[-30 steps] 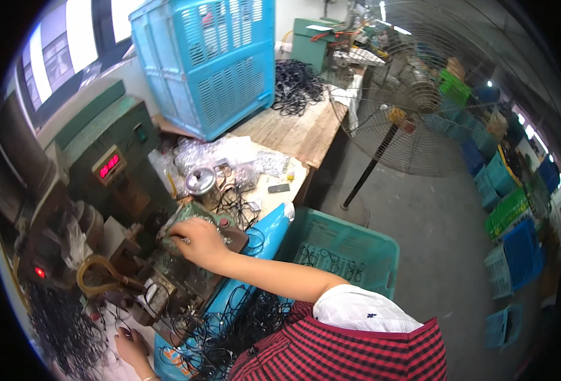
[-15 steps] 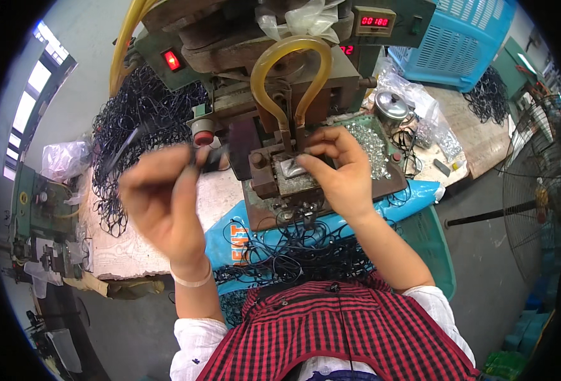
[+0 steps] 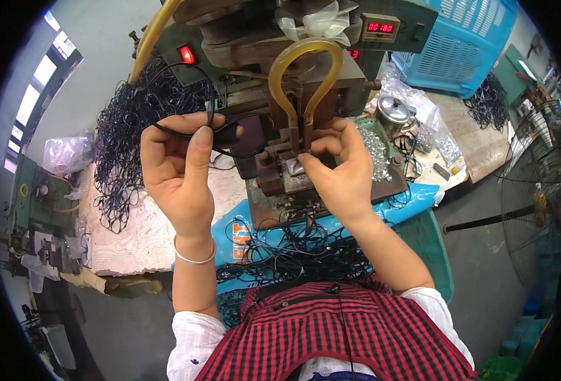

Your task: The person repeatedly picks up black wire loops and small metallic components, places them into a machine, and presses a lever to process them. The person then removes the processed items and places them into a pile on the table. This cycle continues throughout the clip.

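My left hand (image 3: 182, 162) pinches a thin black cord (image 3: 233, 127) between thumb and fingers, left of the press. The cord loops up and runs toward the metal die block (image 3: 271, 171). At the block, my right hand (image 3: 341, 168) has thumb and index finger pressed together just under the press head; whatever lies between the fingertips is too small to name. A small shiny metal plate (image 3: 295, 166) shows on the block beside my right thumb. Above it, a yellowish looped tube (image 3: 283, 60) joins the bench press (image 3: 242, 57).
A heap of black cords (image 3: 118, 152) lies left on the table, and more cords (image 3: 293, 254) drape over a blue bag (image 3: 230, 235) before me. Right of the press are small silvery pieces (image 3: 377, 155), a lidded metal pot (image 3: 393, 110), a blue crate (image 3: 455, 47) and a fan (image 3: 534, 197).
My left hand has come to rest from a blur, slightly higher and to the right, with the cord now showing clearly. My right hand stays at the block. The view has shifted slightly.
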Motion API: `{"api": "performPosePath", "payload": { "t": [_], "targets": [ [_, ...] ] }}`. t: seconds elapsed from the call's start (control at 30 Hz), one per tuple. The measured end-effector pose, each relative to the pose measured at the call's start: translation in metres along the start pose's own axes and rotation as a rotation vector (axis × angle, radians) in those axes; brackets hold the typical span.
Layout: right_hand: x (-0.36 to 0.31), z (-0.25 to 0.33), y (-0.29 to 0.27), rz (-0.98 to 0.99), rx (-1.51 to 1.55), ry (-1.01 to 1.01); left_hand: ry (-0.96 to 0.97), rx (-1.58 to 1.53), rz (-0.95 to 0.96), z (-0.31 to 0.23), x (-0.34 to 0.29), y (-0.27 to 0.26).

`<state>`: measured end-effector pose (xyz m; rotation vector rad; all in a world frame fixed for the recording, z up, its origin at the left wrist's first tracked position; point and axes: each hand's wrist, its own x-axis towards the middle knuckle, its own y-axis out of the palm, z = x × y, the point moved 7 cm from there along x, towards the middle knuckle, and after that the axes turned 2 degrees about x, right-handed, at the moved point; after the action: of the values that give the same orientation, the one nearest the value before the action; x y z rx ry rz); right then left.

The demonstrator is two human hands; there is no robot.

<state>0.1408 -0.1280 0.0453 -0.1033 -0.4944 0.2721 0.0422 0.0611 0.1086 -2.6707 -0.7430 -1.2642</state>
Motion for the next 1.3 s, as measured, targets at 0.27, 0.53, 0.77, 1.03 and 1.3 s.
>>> {"api": "performPosePath", "payload": {
  "t": [0.27,0.53,0.77,1.03,1.3],
  "targets": [
    [-0.020,0.006,-0.005,0.188,0.476,0.317,-0.024,-0.003,-0.001,-0.015,-0.020,0.000],
    [-0.031,-0.113,-0.087,-0.065,-0.954,-0.072,0.596,0.576,0.600,-0.018,-0.079,0.071],
    [-0.017,-0.117,-0.093,-0.083,-0.761,0.023,0.557,0.529,0.686,-0.012,-0.074,0.067],
    [0.012,-0.121,-0.059,0.207,-0.998,-0.478,0.449,0.548,0.639,-0.006,-0.094,0.061],
    [-0.009,-0.122,-0.092,-0.161,-0.215,0.086,-0.124,0.783,-0.295,0.038,-0.058,-0.081]
  ]
}}
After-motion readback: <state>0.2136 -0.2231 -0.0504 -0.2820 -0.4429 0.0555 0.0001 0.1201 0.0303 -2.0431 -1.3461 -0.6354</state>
